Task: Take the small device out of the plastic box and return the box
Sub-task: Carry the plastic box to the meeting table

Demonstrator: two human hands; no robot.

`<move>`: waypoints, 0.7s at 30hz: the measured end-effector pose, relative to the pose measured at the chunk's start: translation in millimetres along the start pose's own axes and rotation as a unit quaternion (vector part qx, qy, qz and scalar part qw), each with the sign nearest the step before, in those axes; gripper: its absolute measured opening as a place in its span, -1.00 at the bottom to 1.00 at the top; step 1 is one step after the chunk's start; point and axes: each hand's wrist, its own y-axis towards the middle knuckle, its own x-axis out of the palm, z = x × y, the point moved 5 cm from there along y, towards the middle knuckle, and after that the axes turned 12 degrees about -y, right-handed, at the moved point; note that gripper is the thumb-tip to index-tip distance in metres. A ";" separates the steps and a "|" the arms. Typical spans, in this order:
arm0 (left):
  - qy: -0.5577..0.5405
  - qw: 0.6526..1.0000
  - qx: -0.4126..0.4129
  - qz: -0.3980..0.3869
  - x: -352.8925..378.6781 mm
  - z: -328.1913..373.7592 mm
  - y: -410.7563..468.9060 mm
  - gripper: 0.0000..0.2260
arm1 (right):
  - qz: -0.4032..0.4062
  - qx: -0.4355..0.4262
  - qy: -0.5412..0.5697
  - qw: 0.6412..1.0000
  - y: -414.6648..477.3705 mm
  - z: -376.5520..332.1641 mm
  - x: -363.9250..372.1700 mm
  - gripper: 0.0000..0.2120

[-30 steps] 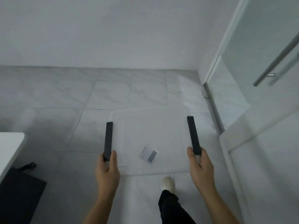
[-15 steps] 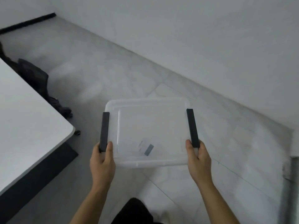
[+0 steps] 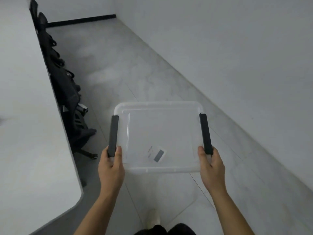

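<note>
Both hands, the left hand (image 3: 111, 168) and right hand (image 3: 211, 168), grasp the lidded plastic box (image 3: 159, 136) by its black side clips, carried above the floor beside the white tabletop (image 3: 25, 124), so unpacking seems not yet begun.

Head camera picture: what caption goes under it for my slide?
Two hands, left and right, carry a clear plastic box past a white table.

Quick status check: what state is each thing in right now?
Plastic box: lid on, held level above the floor.
Left hand: closed on the box's left black handle.
Right hand: closed on the right black handle.
Label: on the box, tilted.
Small device: not visible.
Chairs: tucked along the white table.
</note>
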 end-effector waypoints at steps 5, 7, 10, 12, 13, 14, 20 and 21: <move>-0.001 1.000 -0.002 -0.001 55.2 14.8 100.0 -0.86 | 0.003 0.016 -0.007 1.000 105.7 -32.5 43.0 -0.67; 0.004 1.000 0.001 0.005 79.2 7.5 153.9 -0.85 | -0.010 0.018 0.007 1.000 157.0 -40.7 74.9 -0.65; 0.015 1.000 -0.002 0.021 118.0 -5.1 234.3 -0.81 | -0.019 0.024 0.011 0.999 238.3 -55.2 124.3 -0.68; 0.020 0.999 -0.002 0.040 143.9 -7.9 293.4 -0.79 | -0.030 0.024 0.016 0.999 299.5 -71.9 160.5 -0.68; 0.021 0.999 -0.003 0.048 155.6 -5.7 323.4 -0.78 | -0.043 0.023 0.021 0.999 330.5 -83.0 178.3 -0.68; 0.024 0.998 -0.002 0.057 165.2 -1.8 353.3 -0.77 | -0.058 0.020 0.026 0.998 361.1 -96.9 196.2 -0.67; 0.034 0.991 0.005 0.131 183.4 39.3 518.6 -0.73 | -0.124 -0.048 0.033 0.991 521.1 -224.3 302.6 -0.66; 0.034 0.989 0.007 0.147 181.2 44.4 541.2 -0.73 | -0.140 -0.062 0.031 0.988 541.3 -247.0 321.9 -0.67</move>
